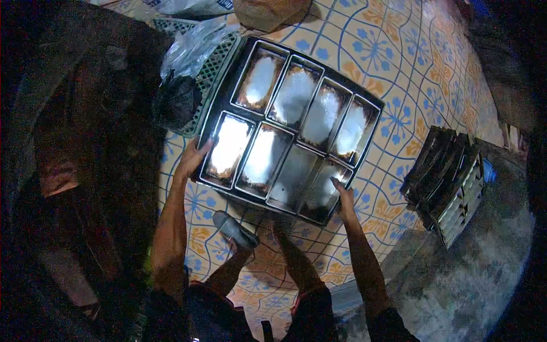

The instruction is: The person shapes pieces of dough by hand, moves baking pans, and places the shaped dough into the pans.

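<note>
Dim, noisy edges; dark corners with curved fisheye distortion; white glare blown out on metal pans (228, 145); floor (373, 48) brighter.

Dark metal tray (232, 82) — eight rectangular compartments (296, 97), shiny, brown-stained inside, angled over patterned floor tiles (376, 48)

1. Premises: apparently a bakery or kitchen work area; exact type unconfirmed.
2. Evidence: eight-compartment metal pan (294, 98) with browned residue, resembling bakeware.
3. Surroundings: patterned tile floor (373, 48), lattice-sided crate (219, 69), rough grey ground (456, 285).
</note>
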### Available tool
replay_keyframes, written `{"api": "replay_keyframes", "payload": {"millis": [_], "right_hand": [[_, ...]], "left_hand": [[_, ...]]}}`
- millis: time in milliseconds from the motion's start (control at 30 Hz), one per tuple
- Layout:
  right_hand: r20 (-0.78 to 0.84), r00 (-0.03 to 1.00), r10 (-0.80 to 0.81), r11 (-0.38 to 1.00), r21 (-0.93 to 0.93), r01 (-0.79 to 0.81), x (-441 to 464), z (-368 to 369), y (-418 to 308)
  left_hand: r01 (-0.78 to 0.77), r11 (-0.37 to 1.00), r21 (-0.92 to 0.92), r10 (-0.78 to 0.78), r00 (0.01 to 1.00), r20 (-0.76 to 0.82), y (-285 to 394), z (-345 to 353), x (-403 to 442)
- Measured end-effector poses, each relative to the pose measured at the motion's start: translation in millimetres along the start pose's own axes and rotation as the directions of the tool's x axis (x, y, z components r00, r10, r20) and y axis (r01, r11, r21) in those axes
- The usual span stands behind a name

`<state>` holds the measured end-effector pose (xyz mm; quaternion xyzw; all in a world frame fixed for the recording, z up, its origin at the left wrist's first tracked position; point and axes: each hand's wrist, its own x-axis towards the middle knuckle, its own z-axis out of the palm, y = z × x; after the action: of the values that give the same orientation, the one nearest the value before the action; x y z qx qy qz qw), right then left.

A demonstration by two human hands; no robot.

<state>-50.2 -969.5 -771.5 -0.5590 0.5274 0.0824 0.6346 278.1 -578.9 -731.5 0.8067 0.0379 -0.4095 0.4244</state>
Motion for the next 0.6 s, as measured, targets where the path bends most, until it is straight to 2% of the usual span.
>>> {"api": "replay_keyframes", "payload": {"millis": [33, 67, 100, 133, 167, 200, 233, 267, 367, 400, 433, 467, 533, 567, 600], "right_hand": [[0.022, 0.999, 0.039, 0.998, 0.039, -0.04, -4.2, -0.8, -11.1], [0.045, 0.996, 0.076, 0.994, 0.069, -0.079, -11.2, -3.9, -32.6], [-0.013, 0.995, 0.101, 0.994, 0.049, -0.101, -6.9, -4.0, -40.8], [-0.071, 0.989, 0.126, 0.992, 0.032, -0.124, -1.3, -5.3, -46.7], [-0.129, 0.98, 0.151, 0.989, 0.017, -0.15, 4.2, -6.8, -52.1], [-0.161, 0.986, 0.034, 0.998, -0.043, -0.041, 1.0, 6.3, -74.5], [-0.095, 0.994, -0.044, 0.988, -0.15, 0.03, 20.1, -1.3, -59.5], [-0.018, 0.993, -0.116, 0.963, -0.249, 0.108, 39.4, -10.6, -37.8], [-0.222, 0.901, -0.374, 0.901, -0.319, 0.295, 23.2, -16.1, -34.6], [-0.247, 0.897, -0.368, 0.91, -0.296, 0.292, 24.5, -27.0, -17.9], [-0.271, 0.892, -0.362, 0.917, -0.273, 0.29, 25.4, -38.1, -0.7], [-0.247, 0.937, -0.246, 0.959, -0.201, 0.199, 37.6, -54.4, 26.0], [-0.193, 0.976, -0.103, 0.986, -0.15, 0.075, -27.7, -46.9, -21.9], [-0.248, 0.964, -0.097, 0.985, -0.164, 0.057, -42.3, -48.7, -31.9], [-0.299, 0.951, -0.081, 0.984, -0.175, 0.029, -70.3, -50.4, -33.2]], "left_hand": [[0.02, 1.0, -0.017, -0.02, 1.0, 0.016, -9.2, -1.4, -6.8], [0.019, 0.998, 0.059, -0.02, 1.0, 0.013, -7.6, 1.4, -13.0], [0.023, 0.989, 0.145, -0.03, 0.998, 0.047, -43.7, -1.9, 3.6], [0.203, 0.957, -0.207, -0.155, 0.962, 0.224, -0.1, 2.5, -16.9], [0.069, 0.996, -0.058, -0.067, 0.997, 0.036, -13.3, 11.7, -5.2], [-0.039, 0.992, 0.121, 0.056, 0.988, -0.141, -24.5, 15.1, 12.2], [-0.049, 0.997, -0.052, 0.044, 0.995, -0.087, -3.0, 18.2, 19.1], [-0.096, 0.991, 0.097, 0.115, 0.97, -0.213, 19.5, 24.1, 16.1], [0.051, 0.99, 0.131, -0.027, 0.983, -0.181, 37.3, 18.3, 16.7], [0.057, 0.983, 0.172, -0.035, 0.991, -0.132, 22.2, 12.0, 22.4], [0.078, 0.975, 0.208, -0.033, 0.977, -0.213, 69.9, 13.0, -18.9], [-0.001, 0.987, 0.16, 0.025, 0.989, -0.149, 51.9, 6.7, -19.0], [-0.057, 0.985, 0.163, 0.077, 0.99, -0.119, 35.1, 3.8, -40.2], [-0.01, 0.964, 0.266, 0.062, 0.98, -0.187, 54.4, 4.7, -67.2], [0.002, 0.987, 0.16, 0.012, 0.996, -0.088, 53.3, 1.2, -85.4]]}}
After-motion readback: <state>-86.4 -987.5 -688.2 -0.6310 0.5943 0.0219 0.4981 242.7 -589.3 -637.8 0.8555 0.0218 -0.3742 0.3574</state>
